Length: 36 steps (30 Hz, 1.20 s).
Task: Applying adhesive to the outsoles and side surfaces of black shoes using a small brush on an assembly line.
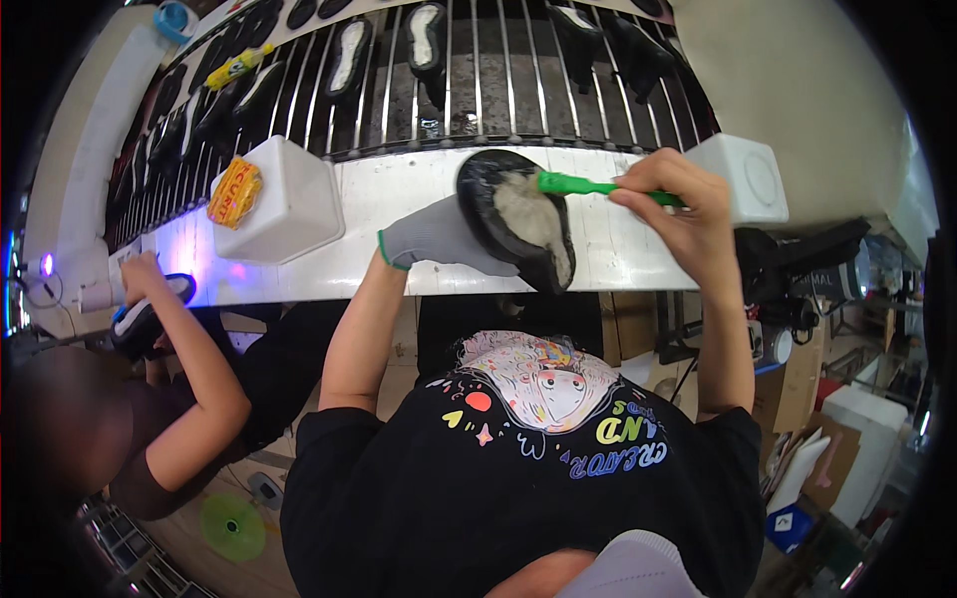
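My left hand (437, 237), in a grey glove with a green cuff, grips a black shoe upper (525, 214) from its left side and below. The upper is tilted with its underside facing up, and a pale, whitish area covers the middle of that underside. Some gloved fingers are hidden behind it. My bare right hand (688, 204) pinches the handle of a green brush (580, 184). The brush head lies against the upper's right edge, beside the pale area; its bristles cannot be made out.
Beyond the white worktable (389, 189), a conveyor of metal rods (506, 80) carries several black shoe uppers. A white container (289, 199) with a yellow-orange packet (236, 193) stands left, another white container (743, 179) right. At far left a co-worker's hand (142, 276) is at another shoe.
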### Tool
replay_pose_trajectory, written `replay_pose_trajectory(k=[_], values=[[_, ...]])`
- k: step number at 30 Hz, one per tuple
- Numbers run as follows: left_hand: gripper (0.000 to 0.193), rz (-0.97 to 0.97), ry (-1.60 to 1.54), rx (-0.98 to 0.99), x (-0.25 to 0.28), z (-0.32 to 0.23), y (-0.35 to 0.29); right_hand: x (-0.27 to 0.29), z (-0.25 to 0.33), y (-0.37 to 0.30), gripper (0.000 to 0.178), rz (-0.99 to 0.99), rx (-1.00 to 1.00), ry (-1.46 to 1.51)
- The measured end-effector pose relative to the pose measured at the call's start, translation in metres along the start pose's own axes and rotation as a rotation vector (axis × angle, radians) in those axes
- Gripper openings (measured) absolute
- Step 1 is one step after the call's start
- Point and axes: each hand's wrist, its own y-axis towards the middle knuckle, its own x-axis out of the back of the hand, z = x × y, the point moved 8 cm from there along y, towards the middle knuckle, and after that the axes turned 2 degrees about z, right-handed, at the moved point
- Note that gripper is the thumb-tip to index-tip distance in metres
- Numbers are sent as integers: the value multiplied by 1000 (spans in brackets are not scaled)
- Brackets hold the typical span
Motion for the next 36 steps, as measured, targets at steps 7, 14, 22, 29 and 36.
replay_pose_trajectory(k=[7,14,22,29,36], values=[[80,-347,-161,5,16,71,-21,-28,-53,-37,13,142,-193,-102],[70,-872,-805,-179,17,115,-50,49,-115,-98,16,-253,-620,-669],[54,-628,-1285,-217,-14,92,-32,12,-168,-111,15,-90,-752,-930],[55,-760,-1231,-162,-10,98,-49,22,-206,-149,20,-241,-895,-9],[89,-686,-1223,-278,9,94,-43,-5,-197,-132,23,-375,-952,886]])
